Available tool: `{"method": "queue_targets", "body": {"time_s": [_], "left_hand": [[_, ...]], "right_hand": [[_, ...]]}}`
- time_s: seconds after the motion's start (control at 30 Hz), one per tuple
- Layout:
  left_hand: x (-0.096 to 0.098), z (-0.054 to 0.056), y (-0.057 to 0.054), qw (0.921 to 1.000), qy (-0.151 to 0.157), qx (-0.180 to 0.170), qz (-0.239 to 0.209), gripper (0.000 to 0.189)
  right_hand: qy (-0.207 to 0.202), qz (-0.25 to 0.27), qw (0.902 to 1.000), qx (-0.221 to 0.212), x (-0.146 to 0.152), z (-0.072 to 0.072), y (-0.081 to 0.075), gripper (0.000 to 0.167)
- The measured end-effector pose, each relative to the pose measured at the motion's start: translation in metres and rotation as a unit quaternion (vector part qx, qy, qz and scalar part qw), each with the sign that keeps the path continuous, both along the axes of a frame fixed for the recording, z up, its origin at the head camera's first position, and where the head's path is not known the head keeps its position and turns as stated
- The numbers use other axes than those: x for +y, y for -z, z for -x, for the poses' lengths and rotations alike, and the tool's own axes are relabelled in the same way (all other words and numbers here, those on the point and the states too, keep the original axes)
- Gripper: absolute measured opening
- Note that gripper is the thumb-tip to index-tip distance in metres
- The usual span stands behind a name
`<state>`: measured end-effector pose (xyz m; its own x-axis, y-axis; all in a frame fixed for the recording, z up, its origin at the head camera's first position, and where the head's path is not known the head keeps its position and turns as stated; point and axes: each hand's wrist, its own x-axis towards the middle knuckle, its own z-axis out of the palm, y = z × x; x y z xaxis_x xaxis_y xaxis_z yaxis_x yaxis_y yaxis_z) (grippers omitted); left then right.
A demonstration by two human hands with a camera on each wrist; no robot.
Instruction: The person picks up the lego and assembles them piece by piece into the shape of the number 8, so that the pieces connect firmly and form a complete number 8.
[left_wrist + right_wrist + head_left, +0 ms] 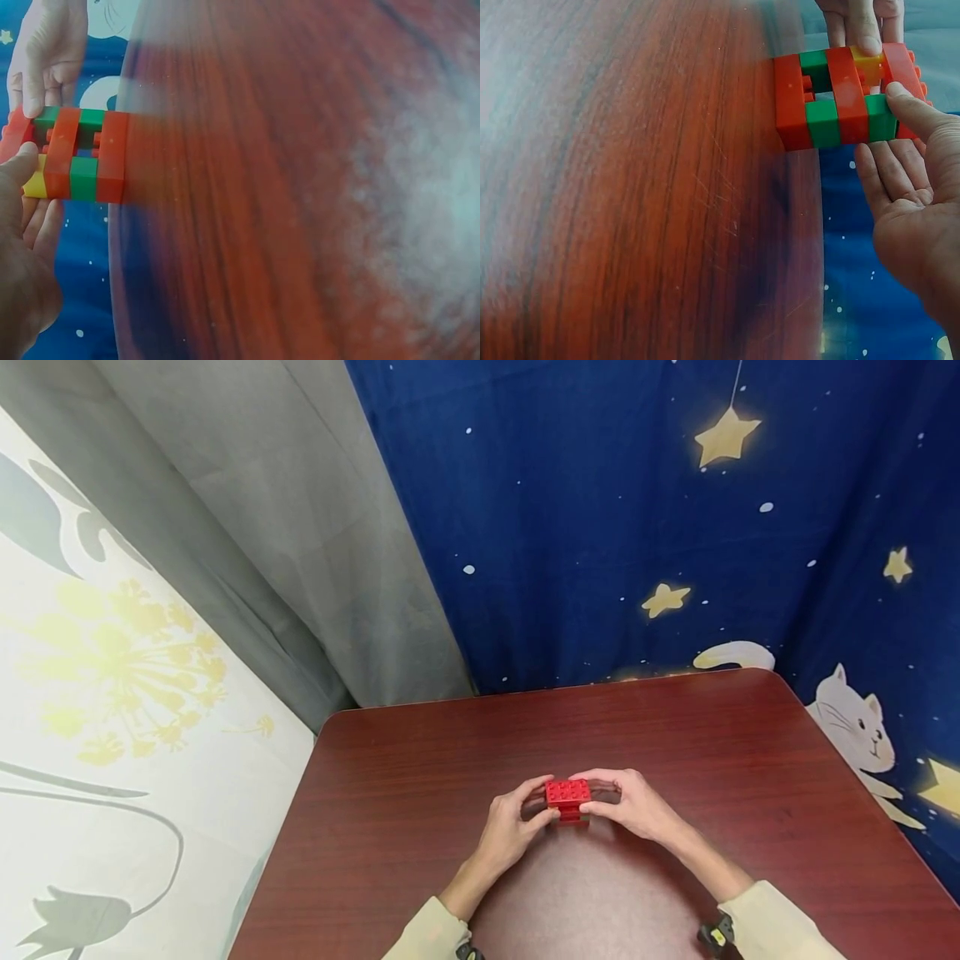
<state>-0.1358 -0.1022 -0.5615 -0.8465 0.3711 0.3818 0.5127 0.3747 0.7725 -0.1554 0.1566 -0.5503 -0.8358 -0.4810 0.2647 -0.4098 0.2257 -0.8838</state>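
A small tower of toy building bricks [567,792] stands upright on the table, with a studded red brick on top. The wrist views show its layers: a red bottom brick [791,101], a red middle brick [850,94] and a red top one, kept apart by green bricks [823,124] and a yellow brick [868,64]. Gaps show between these spacers. From the left, my left hand [506,831] grips the upper layers between thumb and fingers. My right hand [637,806] holds the opposite end likewise, its thumb on the near side and fingers behind.
The dark red wooden table [420,777] has a glossy reflection near its front. Behind it hang a grey curtain [300,527] and a blue star-patterned curtain [585,527]. A white flower-printed curtain [112,827] hangs at the left.
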Motion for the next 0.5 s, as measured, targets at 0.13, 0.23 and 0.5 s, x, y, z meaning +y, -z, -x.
{"method": "queue_targets", "body": {"time_s": [0.13, 0.23, 0.5], "left_hand": [[0.0001, 0.0006, 0.0009, 0.9999, 0.003, 0.012, -0.003, 0.055], [0.0005, 0.0014, 0.0012, 0.9999, 0.006, 0.009, -0.013, 0.052], [0.0011, 0.0029, 0.0020, 0.9995, 0.005, 0.018, -0.027, 0.042]], "right_hand": [[-0.001, -0.001, 1.0000, 0.002, 0.0005, 0.0005, -0.0002, 0.042], [0.000, -0.009, 0.9999, 0.006, 0.0008, 0.0007, -0.0006, 0.042], [-0.002, -0.011, 0.9999, 0.000, 0.0002, 0.0000, -0.0026, 0.041]]}}
